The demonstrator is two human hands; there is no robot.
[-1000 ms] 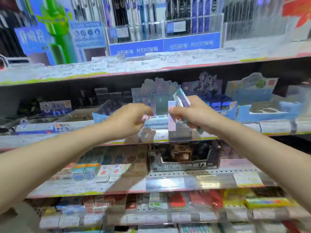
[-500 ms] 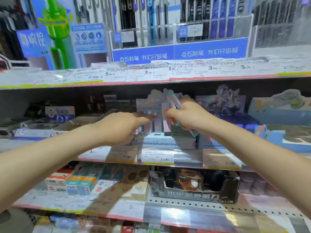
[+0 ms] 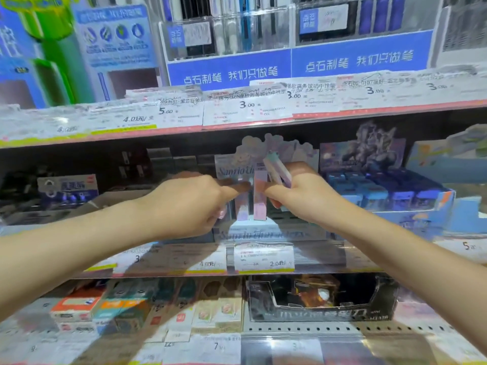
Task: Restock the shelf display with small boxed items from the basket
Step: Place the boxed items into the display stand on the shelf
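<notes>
While both bare forearms reach in from the lower corners, the two hands meet at a pastel cardboard display box on the middle shelf, the second of three shelf levels in view. The left hand is curled, its forefinger stretched toward a slim upright box standing in the display; whether it actually pinches that box cannot be told through the blur. The right hand is closed around a small bunch of narrow pastel boxes that fan up and out of its grip, at least two of them, and its thumb and fingertips press on a pink upright box set just beside the first one. These boxes are thin, flat-sided card sleeves in pink, lilac and pale blue, tall and narrow, with a soft matte look. The display has a scalloped, cloud-shaped back card and cursive lettering across its low front wall. A price tag marked 2.0 sits in the clear plastic strip directly below. To the right stands a blue tray packed with rows of small blue boxes, and on the shelf beneath lies a glossy black open carton.
</notes>
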